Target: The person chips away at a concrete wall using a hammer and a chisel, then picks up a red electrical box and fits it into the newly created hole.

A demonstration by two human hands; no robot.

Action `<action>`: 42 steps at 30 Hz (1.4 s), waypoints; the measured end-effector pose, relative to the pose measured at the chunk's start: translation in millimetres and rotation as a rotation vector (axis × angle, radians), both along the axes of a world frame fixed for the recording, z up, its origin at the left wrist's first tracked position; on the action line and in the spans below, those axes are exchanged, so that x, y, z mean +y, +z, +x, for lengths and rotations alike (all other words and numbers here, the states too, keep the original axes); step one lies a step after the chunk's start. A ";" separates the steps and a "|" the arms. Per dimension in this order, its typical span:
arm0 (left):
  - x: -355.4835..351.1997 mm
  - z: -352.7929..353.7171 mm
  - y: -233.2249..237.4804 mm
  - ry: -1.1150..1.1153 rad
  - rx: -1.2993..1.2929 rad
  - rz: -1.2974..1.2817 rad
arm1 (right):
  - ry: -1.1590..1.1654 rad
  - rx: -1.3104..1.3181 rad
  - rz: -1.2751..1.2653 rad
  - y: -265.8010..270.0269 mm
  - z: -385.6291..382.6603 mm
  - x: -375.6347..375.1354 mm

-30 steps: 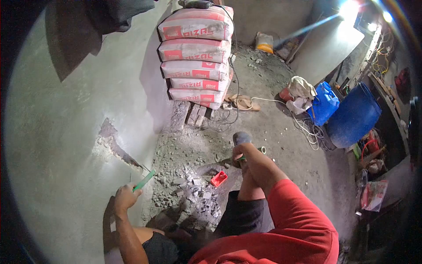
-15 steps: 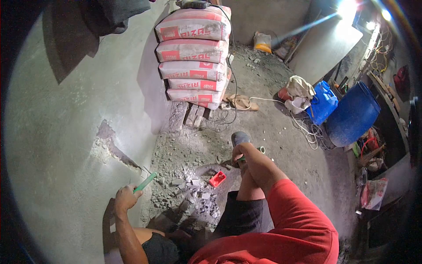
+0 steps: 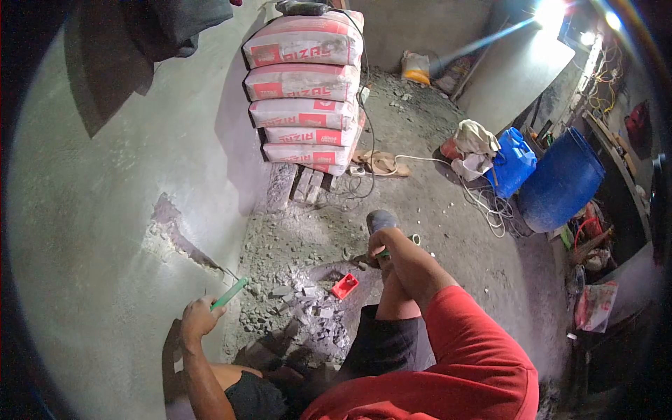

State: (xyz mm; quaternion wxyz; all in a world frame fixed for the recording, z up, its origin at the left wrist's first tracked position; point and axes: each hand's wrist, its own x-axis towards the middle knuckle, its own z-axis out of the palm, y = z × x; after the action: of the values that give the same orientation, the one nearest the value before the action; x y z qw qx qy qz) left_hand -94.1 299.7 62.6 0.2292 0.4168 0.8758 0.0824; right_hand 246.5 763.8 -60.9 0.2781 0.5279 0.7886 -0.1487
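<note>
My left hand is closed around a green tube near the wall, just below the lower end of a broken gouge with thin wires sticking out. My right hand is closed beside my knee and shoe; a bit of green shows at its fingers, and a pale green ring lies just to its right. What it grips is mostly hidden. Between my hands a small red box sits on the rubble.
Stacked cement bags stand against the wall ahead. To the right are a blue jug, a blue barrel, a cloth and a white cable on the floor. A yellow-and-white container stands at the back.
The view has shifted slightly. Both hands keep nearly the same positions, the left still with the green tube.
</note>
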 end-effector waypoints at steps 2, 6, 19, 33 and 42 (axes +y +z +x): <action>1.1 0.8 -0.9 0.003 0.003 0.002 | -0.002 -0.024 -0.035 -10.1 0.6 5.9; 1.1 0.8 -1.3 0.025 -0.028 -0.002 | -0.001 -0.118 -0.178 -21.2 -0.3 11.0; 1.6 -2.4 -5.9 0.024 -0.026 -0.040 | -0.017 -0.026 0.010 26.0 -1.7 -19.6; -3.8 -6.6 -8.9 0.014 -0.018 -0.023 | 0.065 -0.040 0.073 8.1 -3.7 -3.5; -7.1 -7.1 -2.0 0.011 -0.014 0.006 | 0.024 -0.021 0.052 8.7 -17.1 -15.3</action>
State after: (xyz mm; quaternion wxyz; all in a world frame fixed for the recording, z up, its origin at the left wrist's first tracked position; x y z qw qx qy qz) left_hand -101.1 292.6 60.6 0.2337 0.4121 0.8761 0.0892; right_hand 229.4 748.4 -52.2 0.2744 0.5272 0.7954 -0.1191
